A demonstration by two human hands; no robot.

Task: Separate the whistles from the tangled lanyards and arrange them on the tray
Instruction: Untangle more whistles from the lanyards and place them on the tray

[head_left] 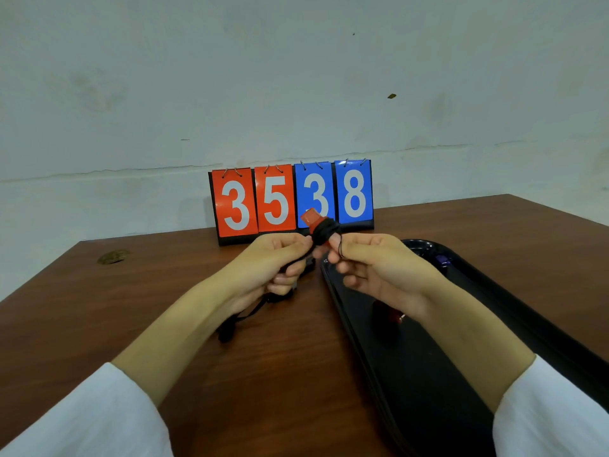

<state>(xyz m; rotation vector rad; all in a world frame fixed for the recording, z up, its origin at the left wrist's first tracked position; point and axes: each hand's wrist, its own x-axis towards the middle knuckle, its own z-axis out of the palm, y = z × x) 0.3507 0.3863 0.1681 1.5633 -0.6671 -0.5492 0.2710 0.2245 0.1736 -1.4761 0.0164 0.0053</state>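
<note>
A red whistle [311, 218] wrapped in black lanyard cord [326, 229] is held up between both hands, above the table. My left hand [275, 263] pinches the cord at the whistle's left side, and more black cord [242, 316] trails from it down onto the table. My right hand [369, 267] pinches the whistle's right side with a thin cord loop over its fingers. A black oval tray [428, 374] lies to the right. On it sit another red whistle [393, 315], partly hidden by my right wrist, and a purple whistle [442, 259].
A flip scoreboard [291, 201] showing 3 5 3 8 stands at the back of the brown wooden table [263, 374], against a pale wall. A small brown scrap [113, 257] lies at the table's far left corner.
</note>
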